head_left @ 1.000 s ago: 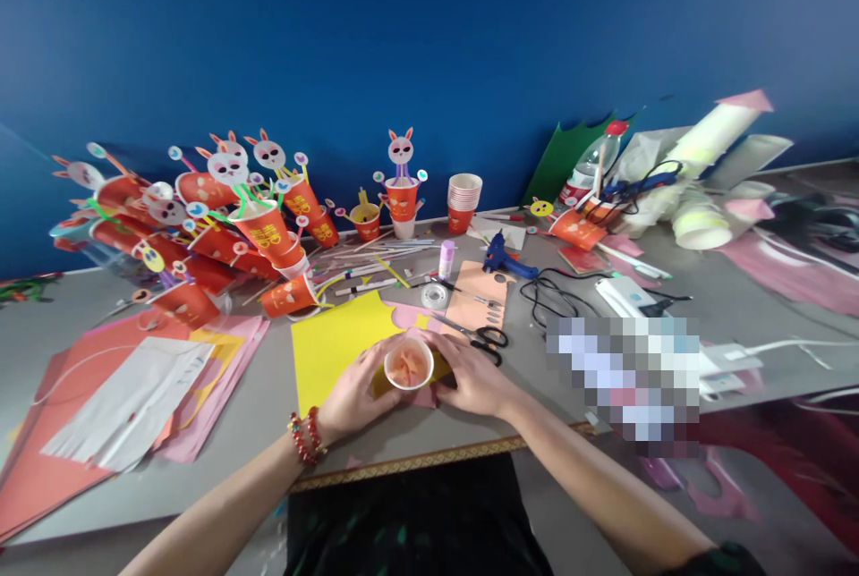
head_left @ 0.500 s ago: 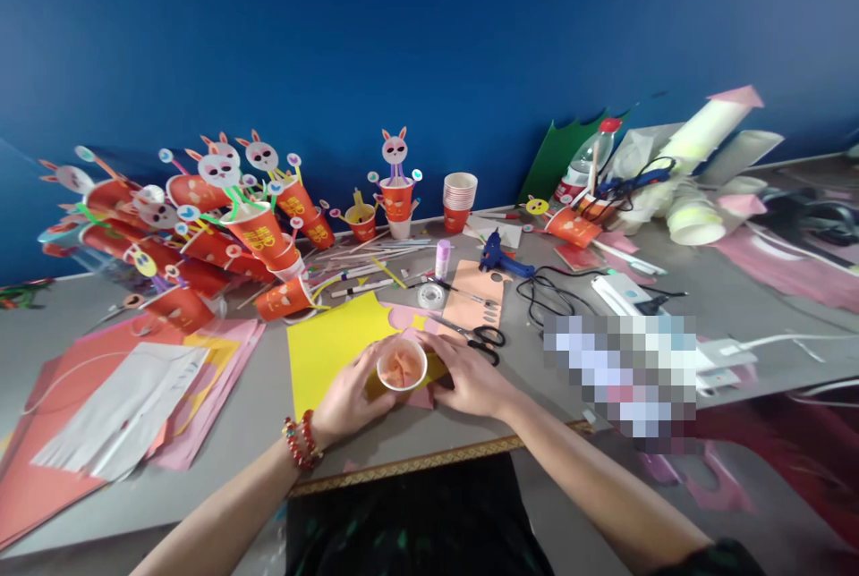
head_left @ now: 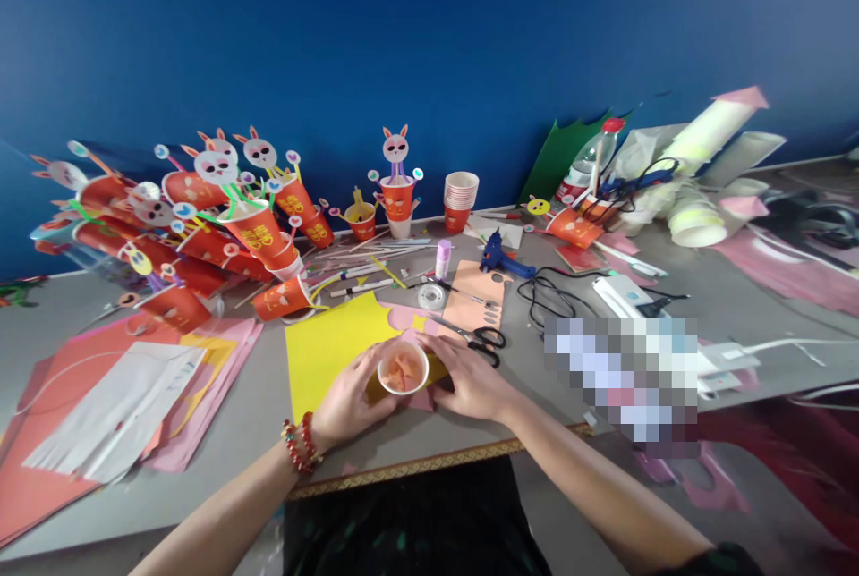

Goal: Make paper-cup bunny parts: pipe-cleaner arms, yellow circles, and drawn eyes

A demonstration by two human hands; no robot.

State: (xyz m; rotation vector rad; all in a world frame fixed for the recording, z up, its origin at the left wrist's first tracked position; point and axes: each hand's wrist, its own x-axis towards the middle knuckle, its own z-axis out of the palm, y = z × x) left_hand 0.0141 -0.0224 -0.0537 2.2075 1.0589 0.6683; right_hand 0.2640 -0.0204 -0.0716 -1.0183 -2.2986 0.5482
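Near bench [head_left: 268,415] front edge: my left hand [head_left: 349,399] and right hand [head_left: 470,379], fingers gripping cup [head_left: 403,370] on yellow paper [head_left: 322,348].

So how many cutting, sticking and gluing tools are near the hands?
Black-handled scissors: 1
Clear tape roll: 1
Purple glue stick: 1
Blue hot glue gun: 1
Total: 4

both hands [head_left: 409,393] cup a paper cup [head_left: 403,368] on yellow paper [head_left: 326,343]
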